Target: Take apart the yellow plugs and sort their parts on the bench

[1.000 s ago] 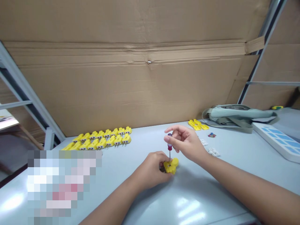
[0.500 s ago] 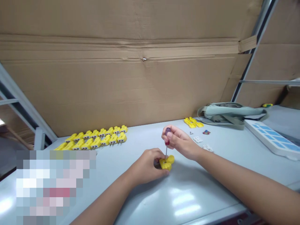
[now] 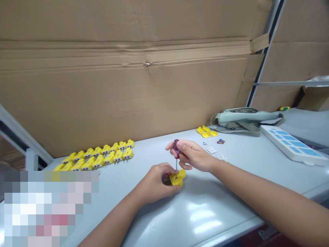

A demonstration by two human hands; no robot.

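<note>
Loosening since half a second ago, my right hand [image 3: 192, 155] is lightly holding the upright screwdriver [image 3: 176, 145] by its handle, thumb against outspread fingers, forearm slanting in over the tabletop's [image 3: 218, 199] front edge. My left hand [image 3: 155, 181] is curling, thumb and fingers gripping the yellow plug [image 3: 177, 180], which is sitting between the front and back edges, under the screwdriver's tip.

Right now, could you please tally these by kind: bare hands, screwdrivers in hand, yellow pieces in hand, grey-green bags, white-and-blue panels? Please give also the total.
Bare hands: 2 (left hand, right hand)
Screwdriver in hand: 1
Yellow piece in hand: 1
Grey-green bag: 1
White-and-blue panel: 1
Total: 6
</note>
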